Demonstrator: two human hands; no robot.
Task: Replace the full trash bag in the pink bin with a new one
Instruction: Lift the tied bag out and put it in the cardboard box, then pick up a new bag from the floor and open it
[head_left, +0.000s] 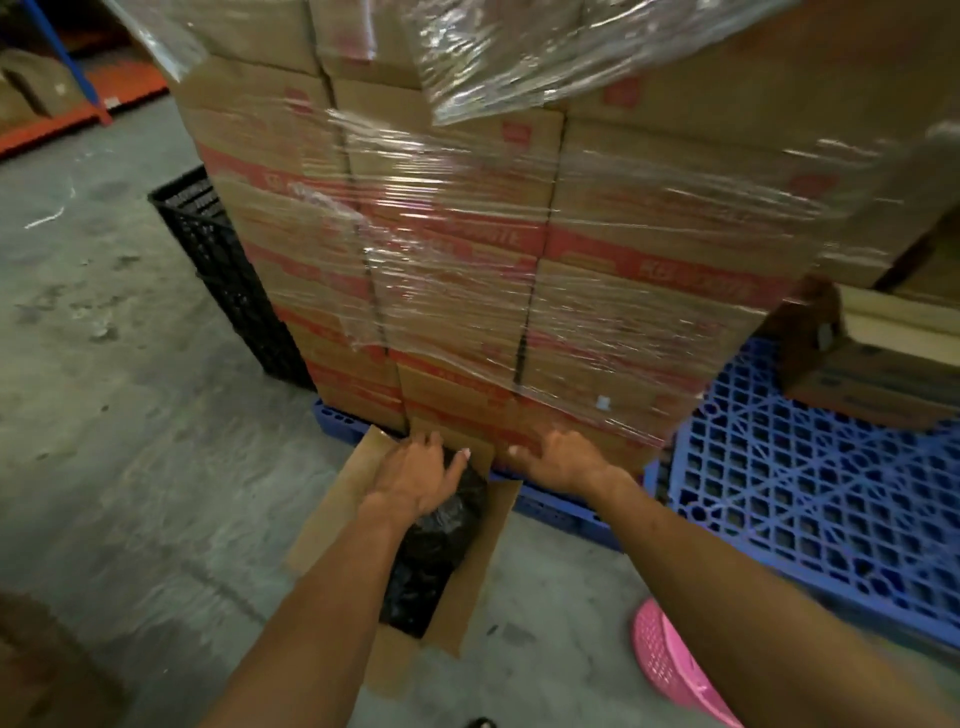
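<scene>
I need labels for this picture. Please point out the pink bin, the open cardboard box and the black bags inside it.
pink bin (670, 660): head view, on its latticed wall.
open cardboard box (337, 512): head view, left flap.
black bags (431, 551): head view, crumpled plastic in the box.

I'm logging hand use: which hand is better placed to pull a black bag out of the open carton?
Left. The left hand already rests on the black bags inside the carton; the right hand is beyond its edge, by the wrapped boxes.

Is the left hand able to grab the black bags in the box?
Probably yes. The left hand already rests on the black bags, and the cardboard box stands open, with nothing covering them.
</scene>
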